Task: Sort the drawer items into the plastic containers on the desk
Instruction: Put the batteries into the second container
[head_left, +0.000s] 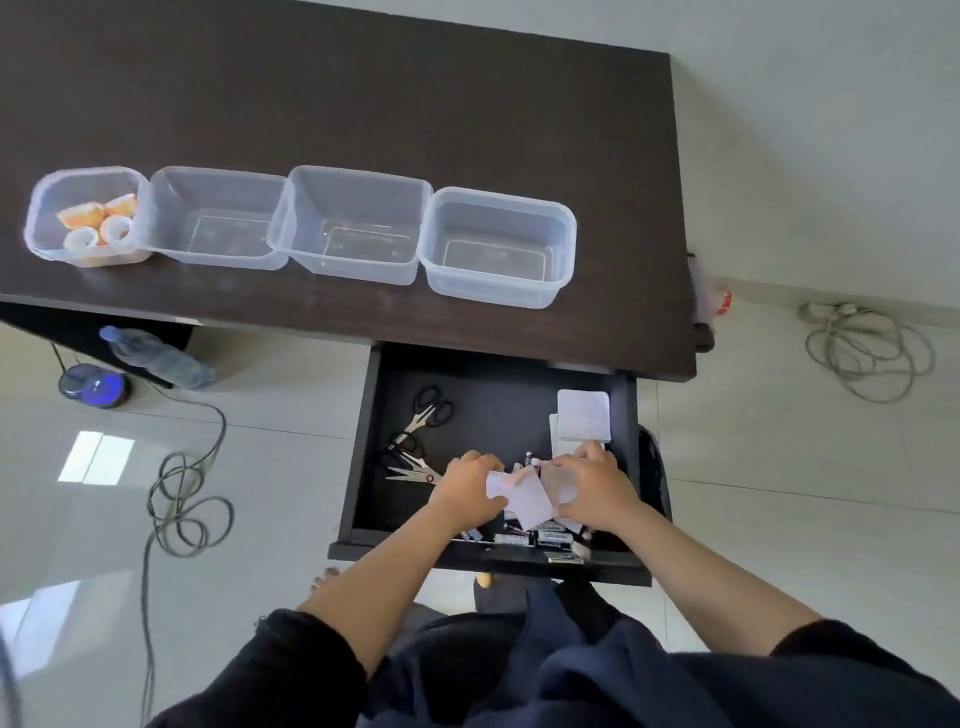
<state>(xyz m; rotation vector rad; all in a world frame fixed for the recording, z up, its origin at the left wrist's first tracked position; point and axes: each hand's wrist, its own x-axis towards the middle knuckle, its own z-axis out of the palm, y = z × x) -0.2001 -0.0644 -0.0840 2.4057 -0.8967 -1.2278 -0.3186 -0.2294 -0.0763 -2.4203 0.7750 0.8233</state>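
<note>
The dark drawer (363, 447) stands pulled out under the desk. Inside it my left hand (470, 486) and my right hand (592, 488) both grip white, pink-dotted paper sheets (524, 499) between them. More of these sheets (583, 415) lie stacked at the drawer's back right. Two pairs of scissors (428, 413) (410, 462) lie at the left. Batteries (550, 535) and small items sit near the front edge, partly hidden by my hands. Several clear plastic containers stand in a row on the desk; the leftmost (39, 218) holds orange-and-white tape rolls (98, 226), the others (166, 208) (358, 179) (498, 200) look empty.
The dark desk (363, 93) ends at the right near a wall corner. On the tiled floor lie a water bottle (156, 356), a blue round device (93, 384), a grey cable (182, 493) at the left and a coiled cable (867, 353) at the right.
</note>
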